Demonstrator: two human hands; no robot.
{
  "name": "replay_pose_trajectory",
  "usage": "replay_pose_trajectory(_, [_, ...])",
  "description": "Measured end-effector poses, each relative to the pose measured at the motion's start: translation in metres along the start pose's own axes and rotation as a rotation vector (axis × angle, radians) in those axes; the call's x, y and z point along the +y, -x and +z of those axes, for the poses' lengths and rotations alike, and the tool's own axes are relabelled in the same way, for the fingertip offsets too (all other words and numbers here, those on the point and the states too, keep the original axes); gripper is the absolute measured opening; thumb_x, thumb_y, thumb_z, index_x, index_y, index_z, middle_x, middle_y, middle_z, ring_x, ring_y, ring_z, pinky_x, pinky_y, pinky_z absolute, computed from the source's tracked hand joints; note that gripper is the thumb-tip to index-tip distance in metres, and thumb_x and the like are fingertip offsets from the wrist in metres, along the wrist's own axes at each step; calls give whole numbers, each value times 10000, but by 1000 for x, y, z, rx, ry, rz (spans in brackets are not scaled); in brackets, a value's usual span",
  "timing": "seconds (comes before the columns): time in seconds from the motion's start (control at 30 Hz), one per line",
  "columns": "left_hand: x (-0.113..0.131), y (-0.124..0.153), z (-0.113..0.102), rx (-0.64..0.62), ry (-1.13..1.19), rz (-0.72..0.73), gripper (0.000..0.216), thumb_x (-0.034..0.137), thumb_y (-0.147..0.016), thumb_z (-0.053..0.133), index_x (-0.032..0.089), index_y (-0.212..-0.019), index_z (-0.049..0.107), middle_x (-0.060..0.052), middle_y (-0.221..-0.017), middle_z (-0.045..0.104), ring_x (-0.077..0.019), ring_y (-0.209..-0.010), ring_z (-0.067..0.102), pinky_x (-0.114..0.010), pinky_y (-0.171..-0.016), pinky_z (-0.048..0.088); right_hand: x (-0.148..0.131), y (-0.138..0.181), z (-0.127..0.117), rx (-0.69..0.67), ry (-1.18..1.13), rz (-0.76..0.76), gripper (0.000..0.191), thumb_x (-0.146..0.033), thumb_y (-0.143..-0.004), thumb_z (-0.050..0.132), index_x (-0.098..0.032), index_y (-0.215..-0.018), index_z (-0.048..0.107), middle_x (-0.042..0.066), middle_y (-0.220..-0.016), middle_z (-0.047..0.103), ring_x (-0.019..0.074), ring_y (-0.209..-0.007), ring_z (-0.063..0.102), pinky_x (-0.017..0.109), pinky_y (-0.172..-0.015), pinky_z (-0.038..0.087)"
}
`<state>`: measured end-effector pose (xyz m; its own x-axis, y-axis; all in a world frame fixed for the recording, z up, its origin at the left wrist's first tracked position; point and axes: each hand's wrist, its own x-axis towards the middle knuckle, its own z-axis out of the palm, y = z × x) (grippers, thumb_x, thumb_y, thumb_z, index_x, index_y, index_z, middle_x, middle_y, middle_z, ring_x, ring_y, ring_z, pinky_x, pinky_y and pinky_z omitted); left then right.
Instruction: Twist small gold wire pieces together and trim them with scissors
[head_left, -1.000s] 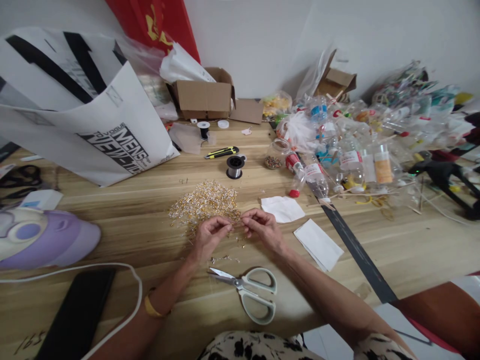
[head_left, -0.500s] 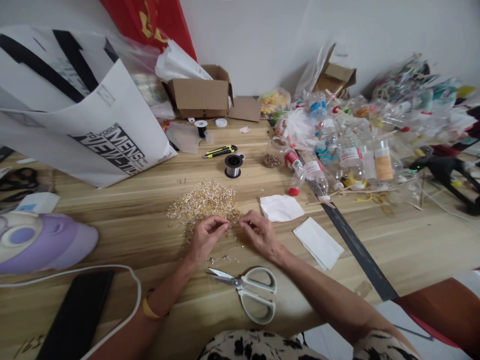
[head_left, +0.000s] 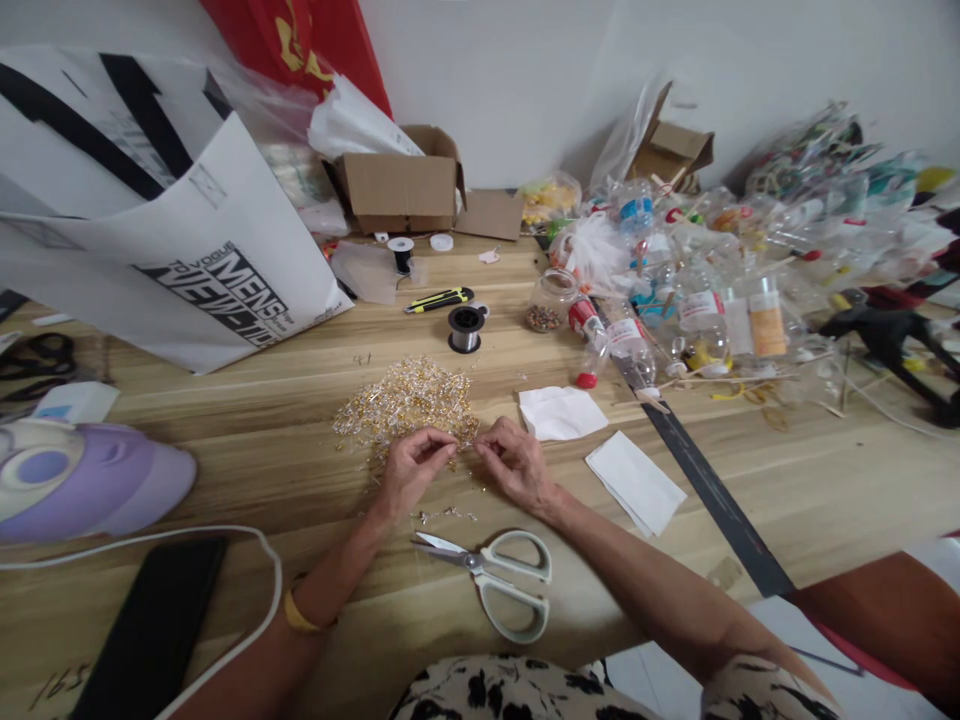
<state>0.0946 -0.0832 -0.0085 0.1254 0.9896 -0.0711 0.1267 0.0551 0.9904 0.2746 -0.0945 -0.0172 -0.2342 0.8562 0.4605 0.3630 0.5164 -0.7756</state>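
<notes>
My left hand (head_left: 417,466) is closed in a pinch at the near edge of a loose pile of gold and silver beads (head_left: 409,400). Facing it, my right hand (head_left: 517,463) pinches too, its fingertips a short gap from the left ones. What the fingertips hold is too small to make out. A few small beaded pieces (head_left: 446,516) lie on the wood just below the hands. Closer to me rest scissors (head_left: 487,575) with pale handles, blades slightly apart and pointing left. Beyond the pile stands a spool of silvery wire (head_left: 465,330).
A yellow-black utility knife (head_left: 439,300) lies behind the spool. White papers (head_left: 562,413) are right of my hands. Plastic bottles (head_left: 701,310) and a jar of beads (head_left: 547,305) crowd the back right. At left are a white bag (head_left: 187,270), a purple object (head_left: 112,485) and a black phone (head_left: 154,625).
Both hands stay pinched in nearly the same place, with only a tiny shift of the fingers. The whole view has moved slightly; the objects on the table lie as before.
</notes>
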Motion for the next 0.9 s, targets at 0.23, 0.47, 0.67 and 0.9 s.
replay_pose_trajectory(0.23, [1,1,-1,-6,-4,38,108,251,-689,667,148,-717,678,-17,-689,658,-128,-650,584,-219,-623,455,0,0,0,-18,59,-47,137,-203,-912,487,-187,-827,593,42,-753,562,160,-692,527,297,-614,433])
replay_pose_trajectory(0.47, [1,0,0,-7,7,39,92,229,-670,674,150,-717,680,-19,-689,665,-132,-651,592,-223,-629,464,1,1,1,-32,66,-47,141,-211,-917,468,-187,-822,569,35,-739,525,160,-672,501,295,-604,413])
replay_pose_trajectory(0.67, [2,0,0,-19,-10,48,91,228,-670,670,152,-718,683,-19,-683,666,-127,-631,583,-218,-605,459,3,2,2,-19,57,-55,137,-209,-917,468,-183,-823,564,40,-748,529,165,-686,507,295,-609,414])
replay_pose_trajectory(0.9, [1,0,1,-9,-31,82,71,215,-667,669,157,-706,685,-27,-700,679,-143,-660,602,-232,-629,480,3,2,2,-41,72,-69,128,-210,-919,469,-189,-841,568,42,-757,535,162,-689,510,299,-615,426])
